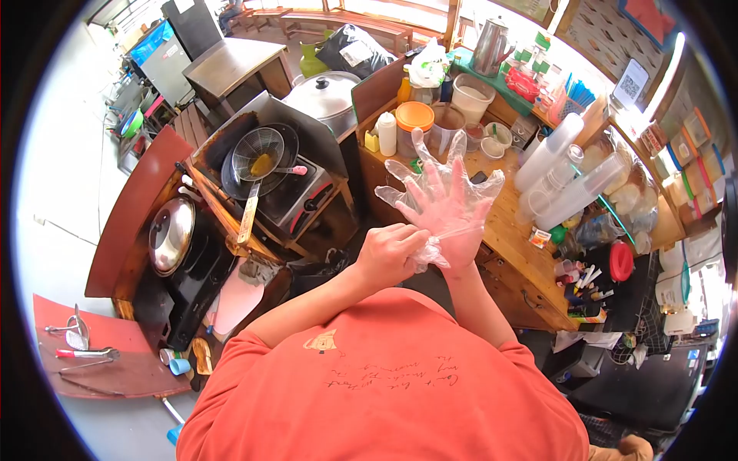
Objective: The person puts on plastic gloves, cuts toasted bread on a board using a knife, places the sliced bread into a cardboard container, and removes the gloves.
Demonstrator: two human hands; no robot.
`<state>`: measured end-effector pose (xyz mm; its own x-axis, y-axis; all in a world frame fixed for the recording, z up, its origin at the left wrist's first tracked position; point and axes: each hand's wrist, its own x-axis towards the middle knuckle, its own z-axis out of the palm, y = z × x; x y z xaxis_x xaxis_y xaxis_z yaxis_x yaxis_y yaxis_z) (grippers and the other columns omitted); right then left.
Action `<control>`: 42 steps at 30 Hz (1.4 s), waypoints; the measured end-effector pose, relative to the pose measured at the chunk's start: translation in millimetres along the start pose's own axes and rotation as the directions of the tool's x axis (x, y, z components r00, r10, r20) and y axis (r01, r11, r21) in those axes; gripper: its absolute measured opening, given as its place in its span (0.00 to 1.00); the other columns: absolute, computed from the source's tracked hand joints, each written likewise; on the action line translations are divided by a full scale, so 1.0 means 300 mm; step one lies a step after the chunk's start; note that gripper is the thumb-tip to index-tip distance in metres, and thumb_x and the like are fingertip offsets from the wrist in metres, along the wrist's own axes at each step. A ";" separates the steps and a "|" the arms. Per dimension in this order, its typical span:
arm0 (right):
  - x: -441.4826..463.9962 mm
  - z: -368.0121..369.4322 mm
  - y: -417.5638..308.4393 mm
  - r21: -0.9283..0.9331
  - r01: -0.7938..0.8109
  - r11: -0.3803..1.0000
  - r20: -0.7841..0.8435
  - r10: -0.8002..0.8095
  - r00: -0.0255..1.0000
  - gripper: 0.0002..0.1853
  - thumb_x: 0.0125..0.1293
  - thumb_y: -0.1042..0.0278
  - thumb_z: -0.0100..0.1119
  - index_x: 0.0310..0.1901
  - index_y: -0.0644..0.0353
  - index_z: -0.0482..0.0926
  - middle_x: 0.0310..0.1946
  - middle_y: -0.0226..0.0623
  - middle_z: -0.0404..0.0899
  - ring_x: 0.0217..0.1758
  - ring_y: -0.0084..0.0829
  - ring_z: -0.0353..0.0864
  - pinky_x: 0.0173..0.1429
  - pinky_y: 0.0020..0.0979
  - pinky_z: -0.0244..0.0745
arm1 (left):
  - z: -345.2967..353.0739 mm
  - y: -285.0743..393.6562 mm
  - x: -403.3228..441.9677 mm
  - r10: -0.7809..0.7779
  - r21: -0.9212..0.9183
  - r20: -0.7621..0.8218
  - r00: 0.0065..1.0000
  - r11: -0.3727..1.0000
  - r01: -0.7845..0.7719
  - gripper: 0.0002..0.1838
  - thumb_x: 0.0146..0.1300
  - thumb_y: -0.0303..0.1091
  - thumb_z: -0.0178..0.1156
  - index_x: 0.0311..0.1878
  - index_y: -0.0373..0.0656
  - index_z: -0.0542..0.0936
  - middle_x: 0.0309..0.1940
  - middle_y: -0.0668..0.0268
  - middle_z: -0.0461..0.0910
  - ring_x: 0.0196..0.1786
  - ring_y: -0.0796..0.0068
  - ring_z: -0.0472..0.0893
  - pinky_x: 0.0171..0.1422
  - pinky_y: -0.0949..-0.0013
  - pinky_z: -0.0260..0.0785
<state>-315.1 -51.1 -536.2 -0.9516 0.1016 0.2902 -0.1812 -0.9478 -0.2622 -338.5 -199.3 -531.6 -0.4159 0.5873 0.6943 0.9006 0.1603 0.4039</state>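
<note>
A clear plastic glove covers my right hand, which is raised in front of my chest with the fingers spread wide. The glove's fingertips stick out loosely past my own fingers. My left hand is closed on the bunched cuff of the glove at the right wrist. Behind the gloved hand stands a wooden counter with an orange-lidded jar and small tubs.
To the left, a wok with a wire strainer sits on a gas stove. A lidded pan is nearer me. A large pot stands behind. Stacked plastic cups lean at the right.
</note>
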 end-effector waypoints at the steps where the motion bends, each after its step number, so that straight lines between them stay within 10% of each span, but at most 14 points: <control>1: 0.005 0.003 -0.002 0.109 -0.037 0.993 0.085 0.027 0.996 0.40 0.71 0.24 0.45 0.80 0.30 0.55 0.81 0.36 0.51 0.81 0.54 0.52 0.78 0.68 0.52 | -0.001 0.005 0.005 -0.001 0.001 -0.003 1.000 1.000 0.001 0.13 0.49 0.27 0.69 0.39 0.37 0.83 0.30 0.59 0.84 0.30 0.58 0.84 0.32 0.61 0.77; 7: 0.095 0.075 -0.034 -0.165 -0.137 0.977 -0.203 0.103 0.974 0.44 0.70 0.21 0.40 0.81 0.33 0.51 0.85 0.33 0.43 0.84 0.51 0.47 0.79 0.67 0.44 | -0.023 0.066 0.026 0.194 -0.034 0.137 0.972 0.981 -0.191 0.15 0.48 0.32 0.72 0.40 0.42 0.82 0.32 0.64 0.83 0.31 0.65 0.83 0.32 0.64 0.76; 11: 0.114 0.047 -0.074 0.047 -0.063 0.997 -0.156 0.069 0.985 0.38 0.74 0.27 0.39 0.74 0.45 0.68 0.76 0.37 0.66 0.78 0.50 0.62 0.74 0.69 0.56 | -0.030 0.052 0.018 0.175 0.033 0.227 0.958 0.982 -0.187 0.13 0.52 0.34 0.72 0.40 0.42 0.83 0.31 0.65 0.82 0.29 0.71 0.81 0.31 0.68 0.74; 12: 0.110 0.056 -0.092 0.075 -0.046 0.996 -0.149 0.057 0.987 0.35 0.77 0.31 0.40 0.71 0.49 0.72 0.71 0.39 0.74 0.74 0.50 0.68 0.73 0.65 0.61 | -0.033 0.052 0.019 -0.022 -0.216 0.157 0.987 0.975 0.056 0.08 0.57 0.32 0.69 0.38 0.41 0.83 0.30 0.64 0.82 0.29 0.69 0.82 0.32 0.67 0.74; 14: 0.104 0.035 -0.131 -0.015 -0.046 0.999 -0.181 0.042 0.983 0.34 0.77 0.34 0.42 0.72 0.51 0.71 0.70 0.40 0.75 0.73 0.49 0.70 0.74 0.62 0.62 | -0.081 0.066 0.042 -0.457 -0.538 0.208 0.865 0.685 0.492 0.06 0.65 0.27 0.62 0.34 0.37 0.85 0.30 0.61 0.84 0.27 0.71 0.81 0.31 0.68 0.72; 17: 0.075 0.036 -0.119 -0.382 -0.073 0.921 -0.255 -0.030 0.966 0.33 0.78 0.40 0.46 0.73 0.58 0.69 0.68 0.44 0.76 0.72 0.44 0.73 0.75 0.52 0.66 | -0.077 -0.086 -0.003 -0.613 -0.904 0.334 0.716 0.006 0.427 0.19 0.75 0.43 0.50 0.46 0.38 0.83 0.30 0.62 0.83 0.29 0.72 0.81 0.34 0.69 0.72; 19: 0.038 0.058 -0.099 -0.864 -0.082 0.497 -0.106 -0.021 0.994 0.36 0.79 0.40 0.45 0.74 0.61 0.66 0.68 0.48 0.75 0.72 0.43 0.73 0.75 0.51 0.65 | -0.115 -0.097 0.007 -0.638 -0.918 0.332 0.695 -0.048 0.394 0.22 0.77 0.45 0.45 0.50 0.37 0.81 0.32 0.62 0.83 0.33 0.72 0.81 0.38 0.68 0.73; 20: 0.029 0.075 -0.089 -0.786 -0.081 0.612 -0.058 0.057 0.997 0.37 0.79 0.40 0.44 0.75 0.64 0.63 0.67 0.49 0.75 0.72 0.41 0.72 0.75 0.47 0.65 | -0.124 -0.097 0.015 -0.648 -0.924 0.347 0.678 -0.111 0.366 0.24 0.78 0.46 0.40 0.54 0.36 0.79 0.34 0.61 0.83 0.36 0.72 0.82 0.43 0.68 0.74; 24: 0.015 0.169 -0.050 -0.213 -0.215 0.953 0.037 0.228 0.973 0.35 0.79 0.44 0.49 0.76 0.62 0.64 0.66 0.42 0.75 0.71 0.35 0.73 0.74 0.39 0.66 | -0.113 -0.087 0.037 -0.726 -0.953 0.132 0.675 0.094 0.287 0.26 0.83 0.47 0.36 0.62 0.36 0.75 0.47 0.60 0.82 0.47 0.72 0.80 0.57 0.66 0.72; 25: 0.020 0.158 -0.041 -0.213 -0.215 0.953 0.035 0.228 0.973 0.35 0.79 0.44 0.49 0.76 0.62 0.64 0.66 0.42 0.75 0.71 0.35 0.73 0.74 0.39 0.66 | -0.109 -0.085 0.037 -0.726 -0.953 0.133 0.674 0.092 0.287 0.26 0.83 0.47 0.36 0.62 0.36 0.75 0.47 0.60 0.82 0.47 0.72 0.80 0.57 0.66 0.72; 27: 0.032 0.145 -0.012 -0.819 -0.183 0.544 -0.143 0.116 0.983 0.31 0.75 0.54 0.58 0.74 0.62 0.68 0.66 0.40 0.76 0.70 0.32 0.73 0.73 0.38 0.68 | -0.098 -0.083 0.039 -0.736 -0.905 0.039 0.676 0.261 0.337 0.29 0.84 0.50 0.34 0.66 0.36 0.73 0.52 0.62 0.81 0.50 0.72 0.80 0.60 0.65 0.72; 29: 0.019 0.142 0.015 -0.939 -0.011 0.344 0.032 0.121 0.992 0.31 0.64 0.70 0.72 0.67 0.64 0.75 0.59 0.36 0.81 0.61 0.24 0.78 0.64 0.30 0.74 | -0.086 -0.069 0.046 -0.725 -0.914 0.058 0.687 0.239 0.329 0.29 0.85 0.50 0.34 0.69 0.35 0.71 0.57 0.62 0.80 0.56 0.74 0.79 0.64 0.65 0.71; 40: 0.032 0.065 0.015 -0.827 -0.252 0.503 -0.294 -0.005 0.956 0.08 0.71 0.71 0.64 0.45 0.67 0.86 0.38 0.32 0.86 0.38 0.19 0.82 0.44 0.25 0.78 | -0.048 -0.056 0.024 -0.694 -0.876 0.166 0.700 0.222 0.427 0.26 0.85 0.48 0.40 0.68 0.35 0.72 0.59 0.60 0.80 0.60 0.71 0.81 0.68 0.64 0.72; 42: 0.040 0.020 0.001 -0.737 -0.261 0.624 -0.326 0.010 0.945 0.07 0.73 0.70 0.62 0.45 0.66 0.84 0.37 0.31 0.86 0.37 0.20 0.82 0.45 0.26 0.79 | -0.043 -0.078 0.008 -0.742 -0.911 0.254 0.620 0.032 0.411 0.25 0.84 0.47 0.41 0.67 0.36 0.73 0.58 0.60 0.81 0.59 0.68 0.82 0.68 0.62 0.72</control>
<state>-325.0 -51.8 -527.3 -0.9823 0.1851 -0.0287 -0.0476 -0.3949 -0.9175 -362.2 -211.9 -531.5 -0.8945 0.4466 -0.0200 -0.2567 -0.4766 0.8408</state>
